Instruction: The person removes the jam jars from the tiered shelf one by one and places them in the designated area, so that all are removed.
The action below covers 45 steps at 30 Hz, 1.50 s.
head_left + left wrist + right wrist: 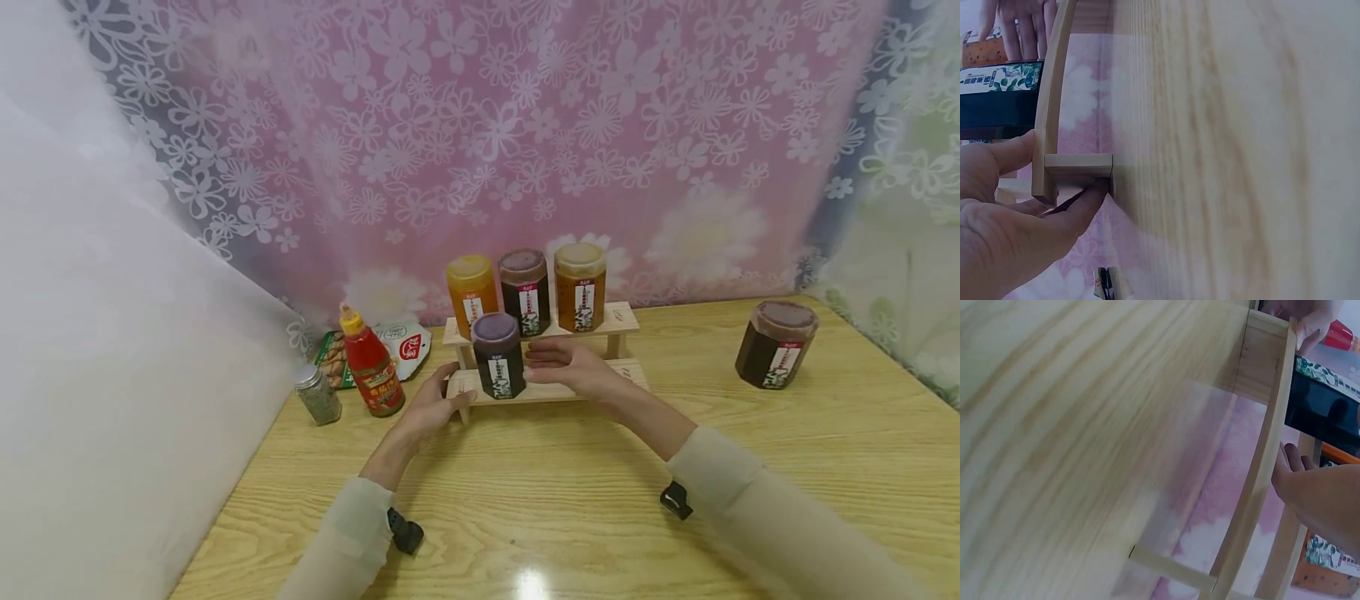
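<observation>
Placing, seemingly, a dark, octagonal, purple-lidded jar (499, 358): the left hand (429, 407) is pinching the pale wooden two-tier rack (543, 391); the right hand (576, 369), grip loosely wide, is probably needing withdrawal next.

Three jars (525, 292) on upper shelf (621, 317), fourth jar (498, 358) on lower shelf (551, 392), fifth jar (776, 346) right

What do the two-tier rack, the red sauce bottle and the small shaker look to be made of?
Two-tier rack: probably wood, matte; pale tan with faint grain-like streaks.
Red sauce bottle: likely smooth plastic, judging by its squeeze-bottle shape.
Small shaker: clear glass or plastic, contents showing through; silvery cap, metal or metallic plastic.
</observation>
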{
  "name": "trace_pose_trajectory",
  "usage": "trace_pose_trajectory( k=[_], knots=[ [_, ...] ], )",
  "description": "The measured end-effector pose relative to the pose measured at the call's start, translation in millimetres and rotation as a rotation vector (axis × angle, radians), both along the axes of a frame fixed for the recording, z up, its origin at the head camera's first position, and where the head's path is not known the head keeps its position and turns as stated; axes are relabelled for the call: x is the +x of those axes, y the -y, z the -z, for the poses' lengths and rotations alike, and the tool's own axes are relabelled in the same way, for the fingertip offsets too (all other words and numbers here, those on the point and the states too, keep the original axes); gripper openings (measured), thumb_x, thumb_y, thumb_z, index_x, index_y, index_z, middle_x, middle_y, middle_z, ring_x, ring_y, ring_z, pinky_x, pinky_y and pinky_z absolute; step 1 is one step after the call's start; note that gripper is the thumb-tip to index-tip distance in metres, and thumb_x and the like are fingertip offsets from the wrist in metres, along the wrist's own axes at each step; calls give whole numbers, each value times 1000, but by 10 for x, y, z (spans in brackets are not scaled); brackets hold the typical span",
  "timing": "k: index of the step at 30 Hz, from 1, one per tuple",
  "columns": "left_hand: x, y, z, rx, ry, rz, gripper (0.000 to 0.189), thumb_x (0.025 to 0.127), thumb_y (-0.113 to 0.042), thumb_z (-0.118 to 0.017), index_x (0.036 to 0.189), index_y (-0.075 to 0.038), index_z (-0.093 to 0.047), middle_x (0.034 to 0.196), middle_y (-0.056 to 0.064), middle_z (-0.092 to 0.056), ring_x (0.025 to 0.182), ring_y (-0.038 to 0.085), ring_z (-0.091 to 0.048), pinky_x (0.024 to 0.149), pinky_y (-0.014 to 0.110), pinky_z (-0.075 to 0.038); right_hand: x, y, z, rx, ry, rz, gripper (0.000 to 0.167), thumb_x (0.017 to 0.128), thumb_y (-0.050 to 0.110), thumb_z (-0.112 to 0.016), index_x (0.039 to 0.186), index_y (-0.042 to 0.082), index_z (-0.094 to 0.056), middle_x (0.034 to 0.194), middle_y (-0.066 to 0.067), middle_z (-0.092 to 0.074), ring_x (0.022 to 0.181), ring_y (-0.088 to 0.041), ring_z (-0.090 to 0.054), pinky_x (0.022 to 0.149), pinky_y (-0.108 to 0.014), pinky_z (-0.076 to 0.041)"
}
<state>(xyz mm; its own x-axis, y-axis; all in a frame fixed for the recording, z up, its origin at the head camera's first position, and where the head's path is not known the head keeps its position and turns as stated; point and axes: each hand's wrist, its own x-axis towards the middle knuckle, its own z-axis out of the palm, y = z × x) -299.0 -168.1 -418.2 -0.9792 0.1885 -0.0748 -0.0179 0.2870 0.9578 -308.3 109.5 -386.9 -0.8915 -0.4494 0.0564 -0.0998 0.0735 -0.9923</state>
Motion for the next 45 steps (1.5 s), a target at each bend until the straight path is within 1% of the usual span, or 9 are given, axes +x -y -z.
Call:
trace_pose_trajectory(
  k=[5, 11, 14, 20, 29, 35, 39, 42, 45],
  knots=[
    [9, 11, 6, -1, -3, -9, 73, 103, -14, -65, 163, -3, -26, 149, 28, -50, 132, 37, -54, 110, 53, -44, -31, 123, 34, -5, 17, 10, 67, 97, 11, -72, 154, -5, -42, 154, -27, -48, 143, -43, -46, 121, -53, -31],
    [11, 16, -4, -8, -14, -1, 72, 103, -13, -65, 163, -2, -26, 150, 29, -49, 132, 37, -54, 110, 53, -44, -25, 305, 26, 36, -17, 3, 72, 95, 12, -76, 156, -2, -41, 149, -25, -54, 139, -39, -50, 118, -53, -35],
    [-1, 21, -3, -5, -15, -4, 72, 103, -13, -65, 163, -2, -26, 149, 29, -50, 131, 37, -55, 109, 52, -45, -3, 392, 5, 51, -26, 21, 75, 93, 13, -78, 156, -2, -40, 147, -25, -55, 137, -39, -52, 116, -53, -38],
    [-26, 20, 5, -7, -13, -8, 72, 103, -13, -65, 163, -2, -26, 147, 28, -51, 130, 35, -56, 109, 51, -45, 9, 531, -5, 109, -81, 136, 74, 88, 18, -84, 149, -2, -46, 140, -24, -60, 129, -38, -58, 110, -52, -44],
    [-12, 2, 17, -14, -5, 0, 71, 104, -15, -64, 163, -2, -26, 146, 28, -51, 126, 34, -58, 107, 48, -47, 85, 701, -4, 208, -117, 320, 80, 81, 27, -91, 145, 0, -50, 134, -21, -63, 122, -37, -61, 105, -52, -48],
    [-7, -9, -7, -10, -17, 4, 71, 104, -14, -64, 163, -1, -25, 145, 28, -52, 125, 33, -58, 107, 49, -47, 100, 776, -34, 263, -139, 407, 79, 80, 30, -91, 141, -1, -52, 130, -21, -66, 120, -37, -63, 103, -52, -50],
    [2, -11, -2, -9, -14, 5, 71, 104, -14, -64, 163, -2, -26, 145, 28, -52, 124, 33, -59, 106, 50, -47, 130, 749, -28, 259, -148, 400, 76, 82, 26, -90, 142, 0, -52, 132, -21, -65, 122, -38, -62, 105, -53, -49],
    [-2, -4, 16, -10, -9, 0, 71, 104, -14, -65, 163, -3, -27, 145, 27, -53, 123, 31, -59, 106, 48, -47, 163, 690, -15, 247, -157, 375, 73, 82, 25, -89, 143, 4, -54, 133, -19, -66, 124, -37, -62, 106, -54, -47],
    [-13, 1, 27, -14, -12, 5, 71, 104, -15, -65, 163, -3, -27, 145, 27, -53, 124, 31, -59, 106, 48, -46, 200, 612, -11, 247, -162, 366, 74, 82, 25, -90, 145, 8, -54, 135, -17, -65, 127, -37, -59, 108, -55, -45]
  ],
)
